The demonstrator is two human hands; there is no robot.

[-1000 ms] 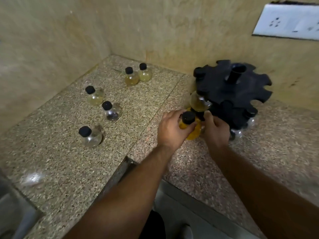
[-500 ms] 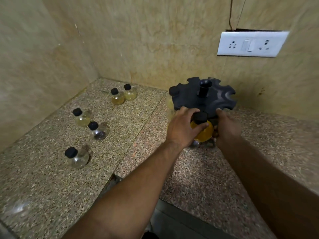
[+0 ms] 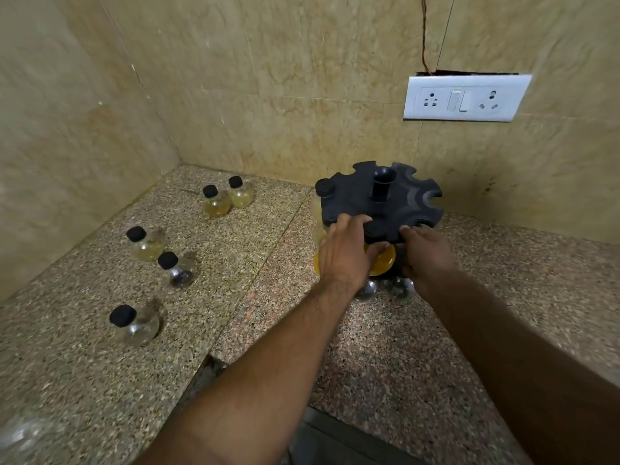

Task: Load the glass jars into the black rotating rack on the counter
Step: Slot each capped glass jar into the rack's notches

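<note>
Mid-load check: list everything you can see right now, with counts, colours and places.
black rack: one, black, on the counter near the back wall.
yellow jar: one, yellow contents, at the rack's front.
racked jars: at least three; one black cap at the rack's left edge, two clear low at the front.
loose jars: five, black caps, clear or pale yellow, on the counter left of the rack.
counter: one, speckled granite.
socket plate: one, white, on the wall upper right.
left hand: grips the yellow jar.
right hand: on the rack's front rim.
</note>
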